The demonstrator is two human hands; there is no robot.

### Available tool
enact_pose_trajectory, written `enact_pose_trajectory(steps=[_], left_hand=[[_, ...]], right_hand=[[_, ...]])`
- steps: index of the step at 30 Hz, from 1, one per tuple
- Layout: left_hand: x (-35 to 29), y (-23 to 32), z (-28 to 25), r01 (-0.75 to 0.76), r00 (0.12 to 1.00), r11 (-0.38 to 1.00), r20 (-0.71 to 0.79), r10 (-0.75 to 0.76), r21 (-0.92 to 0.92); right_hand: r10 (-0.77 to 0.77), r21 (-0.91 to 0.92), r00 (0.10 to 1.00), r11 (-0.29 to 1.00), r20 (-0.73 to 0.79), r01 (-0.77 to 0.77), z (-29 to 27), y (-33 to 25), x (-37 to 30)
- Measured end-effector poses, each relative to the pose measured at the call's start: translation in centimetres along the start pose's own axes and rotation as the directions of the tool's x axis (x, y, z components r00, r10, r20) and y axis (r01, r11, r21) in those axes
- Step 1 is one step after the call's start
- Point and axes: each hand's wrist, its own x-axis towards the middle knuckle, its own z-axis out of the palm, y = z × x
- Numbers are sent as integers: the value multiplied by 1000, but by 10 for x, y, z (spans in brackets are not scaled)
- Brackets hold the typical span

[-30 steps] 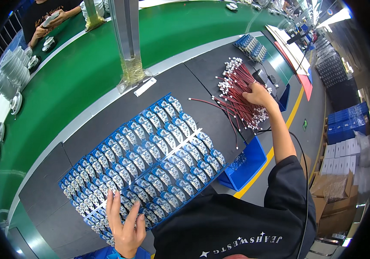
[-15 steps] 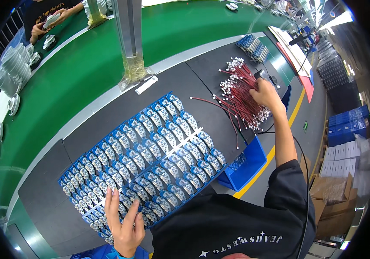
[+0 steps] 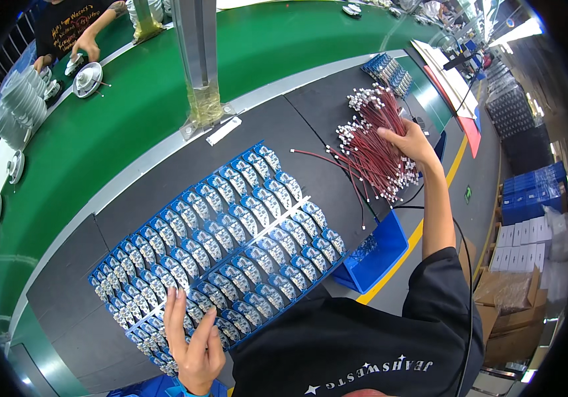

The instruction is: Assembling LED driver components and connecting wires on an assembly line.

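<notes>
A wide panel of small blue circuit boards (image 3: 221, 233), dense with pale components, lies slanted on the dark grey bench. My left hand (image 3: 192, 347) rests at its near edge, fingers stretched out and apart over the boards, holding nothing. To the right, a heap of red cables (image 3: 371, 153) with small white connectors at their ends is spread on the bench. My right hand (image 3: 412, 141) grips a bunch of these cables at the heap's right side, thumb on top; its other fingers are mostly hidden beneath.
A blue bin (image 3: 382, 255) stands below the bench's right edge. Another stack of blue boards (image 3: 388, 74) lies at the far right. A metal post (image 3: 198, 66) rises at the bench's back edge, before the green conveyor (image 3: 125, 126). A co-worker's hand (image 3: 87, 46) is across the belt.
My right hand has closed round a bunch of red cables and shifted slightly right, pulling their upper ends along. My left hand barely moved. Across the belt, a white round part now lies below the co-worker's hand.
</notes>
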Motion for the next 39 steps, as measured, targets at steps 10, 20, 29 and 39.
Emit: enact_pose_trajectory(steps=[10,20,29,39], left_hand=[[1,0,2,-16,1000,998,12,17,-54],[1,2,9,-29,1000,991,-17,27,-130],[-10,-1,6,101,988,933,-77,-136,-346],[-9,-6,23,33,812,37,5,-584,-999]], right_hand=[[-249,18,956,967,-157,255,-29,0,17],[-206,363,903,864,-376,348,-35,-35,-9],[-386,805,899,590,205,69,62,-116,-99],[-620,542,307,783,722,305,215,-194,-238]])
